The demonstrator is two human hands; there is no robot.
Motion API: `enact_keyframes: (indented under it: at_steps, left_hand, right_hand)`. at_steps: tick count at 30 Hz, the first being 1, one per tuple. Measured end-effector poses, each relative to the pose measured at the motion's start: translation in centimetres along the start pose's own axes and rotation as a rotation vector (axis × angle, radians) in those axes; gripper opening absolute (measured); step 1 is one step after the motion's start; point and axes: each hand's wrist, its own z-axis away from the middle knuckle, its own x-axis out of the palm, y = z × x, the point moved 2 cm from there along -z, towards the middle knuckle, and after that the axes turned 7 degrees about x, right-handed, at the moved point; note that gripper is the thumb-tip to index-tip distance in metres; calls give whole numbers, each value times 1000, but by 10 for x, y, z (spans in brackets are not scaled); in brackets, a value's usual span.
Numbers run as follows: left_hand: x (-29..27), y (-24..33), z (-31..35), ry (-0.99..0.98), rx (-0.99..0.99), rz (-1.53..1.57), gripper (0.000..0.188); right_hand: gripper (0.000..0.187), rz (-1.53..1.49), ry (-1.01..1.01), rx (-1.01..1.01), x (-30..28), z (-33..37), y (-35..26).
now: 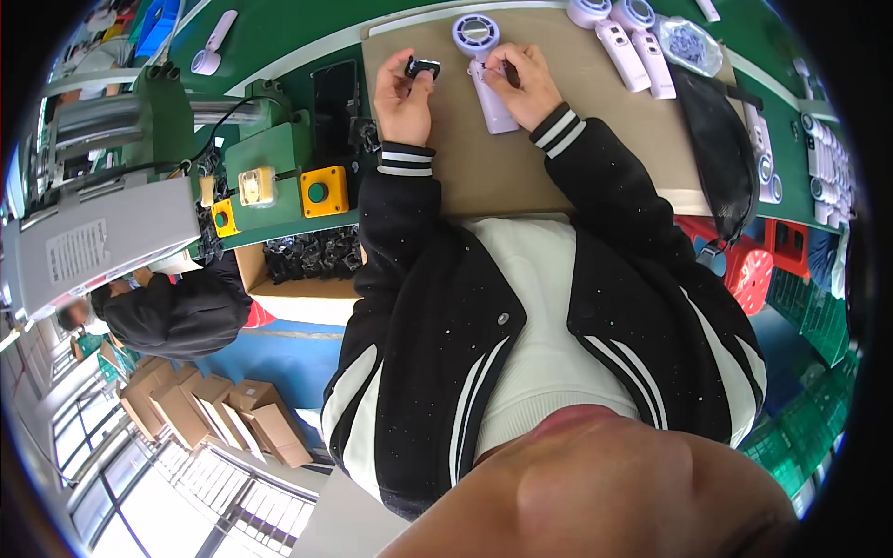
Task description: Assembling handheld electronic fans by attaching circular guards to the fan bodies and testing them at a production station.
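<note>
My left hand (406, 104) is closed in a pinch around a small black plastic part (424, 68), which has a glossy surface. To its right, a pale purple handheld fan (495, 110) lies on the brown board with its round grille head pointing away from me. My right hand (528, 86) is over the fan's neck from the right side, thumb and forefinger drawn together there. Whatever sits between those fingertips is too small to make out.
More purple fans (625, 58) and a clear bag of small parts (688, 46) lie at the far right, by a black pouch (721, 139). At left stand a press (265, 153) with yellow button boxes (324, 192) and a carton of black parts (312, 310). Another person (177, 312) sits beyond.
</note>
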Motion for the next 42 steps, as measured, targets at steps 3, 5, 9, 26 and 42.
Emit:
enact_keyframes:
  at_steps: [3, 5, 9, 26, 42]
  left_hand:
    - [2, 1, -2, -28, -8, -86, 40]
    - [8, 6, -2, -31, -36, -27, 40]
    - [21, 11, -1, -5, -113, 150, 38]
    - [30, 5, -4, -105, 125, -495, 28]
    - [49, -10, 8, -140, 262, -811, 29]
  right_hand:
    - [10, -57, 66, 20, 4, -1, 4]
    - [11, -154, 65, 55, 5, -2, 4]
    - [17, -442, 39, 139, 2, -4, 6]
    - [9, -96, -287, 147, -20, -10, 4]
    - [31, -134, -522, 368, -26, -14, -5]
